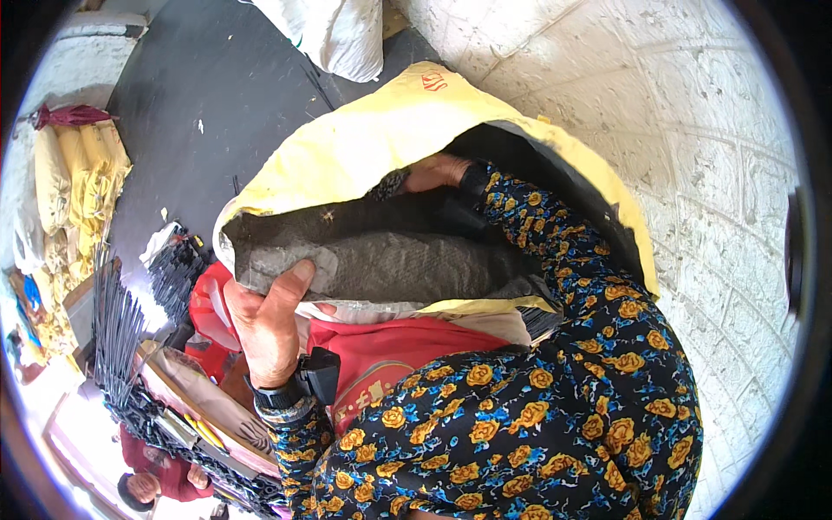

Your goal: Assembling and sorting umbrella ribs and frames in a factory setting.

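A large yellow woven sack with a dark grey lining lies on its side in front of me, its mouth gaping. My left hand is closed on the near left edge of that mouth, thumb on the inside. Through the opening reaches my right arm, and my right hand is deep inside, close to the upper wall. Against its fingers is a dark, rough clump. The fingertips are partly hidden, and the clump's kind is not clear.
A white sack stands at the far side of the dark surface. Bundles of thin black strips and a red plastic container are at left. Yellow packed sacks stack beyond. A white brick wall rises at right. Another person is lower left.
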Motion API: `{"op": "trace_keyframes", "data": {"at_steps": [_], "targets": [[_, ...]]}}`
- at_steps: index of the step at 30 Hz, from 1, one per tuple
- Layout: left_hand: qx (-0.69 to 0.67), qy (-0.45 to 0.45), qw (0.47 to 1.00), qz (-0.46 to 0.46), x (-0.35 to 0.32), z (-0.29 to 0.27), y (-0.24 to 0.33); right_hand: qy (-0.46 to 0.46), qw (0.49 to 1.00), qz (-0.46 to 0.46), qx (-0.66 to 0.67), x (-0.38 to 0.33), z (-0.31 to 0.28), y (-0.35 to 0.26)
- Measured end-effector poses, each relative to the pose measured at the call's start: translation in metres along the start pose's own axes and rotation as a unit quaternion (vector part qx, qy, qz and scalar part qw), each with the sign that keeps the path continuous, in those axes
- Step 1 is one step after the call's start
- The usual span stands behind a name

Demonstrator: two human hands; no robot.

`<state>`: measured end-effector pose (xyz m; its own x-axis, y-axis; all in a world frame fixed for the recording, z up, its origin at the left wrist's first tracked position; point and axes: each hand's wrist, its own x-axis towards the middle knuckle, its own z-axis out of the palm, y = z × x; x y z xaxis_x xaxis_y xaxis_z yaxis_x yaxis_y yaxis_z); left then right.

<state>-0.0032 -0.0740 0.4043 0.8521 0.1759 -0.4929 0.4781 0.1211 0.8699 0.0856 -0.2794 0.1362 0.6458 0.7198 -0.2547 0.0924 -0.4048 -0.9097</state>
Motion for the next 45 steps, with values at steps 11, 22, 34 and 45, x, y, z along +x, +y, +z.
{"op": "trace_keyframes", "data": {"at_steps": [11, 22, 34, 45], "targets": [[0.060, -0.007, 0.998, 0.028, 0.006, 0.014, 0.000, 0.151, 0.987, -0.021, 0.048, -0.004, -0.035, -0.035], [0.002, -0.024, 1.000, 0.004, 0.008, 0.020, -0.015, 0.144, 0.985, 0.092, -0.026, -0.006, -0.024, 0.007], [0.026, -0.056, 0.998, -0.008, 0.006, 0.017, -0.005, 0.124, 0.988, -0.076, 0.058, 0.014, -0.001, -0.023], [0.023, -0.007, 0.999, 0.046, 0.008, 0.006, -0.017, 0.092, 0.993, -0.074, 0.020, 0.027, 0.012, 0.000]]}}
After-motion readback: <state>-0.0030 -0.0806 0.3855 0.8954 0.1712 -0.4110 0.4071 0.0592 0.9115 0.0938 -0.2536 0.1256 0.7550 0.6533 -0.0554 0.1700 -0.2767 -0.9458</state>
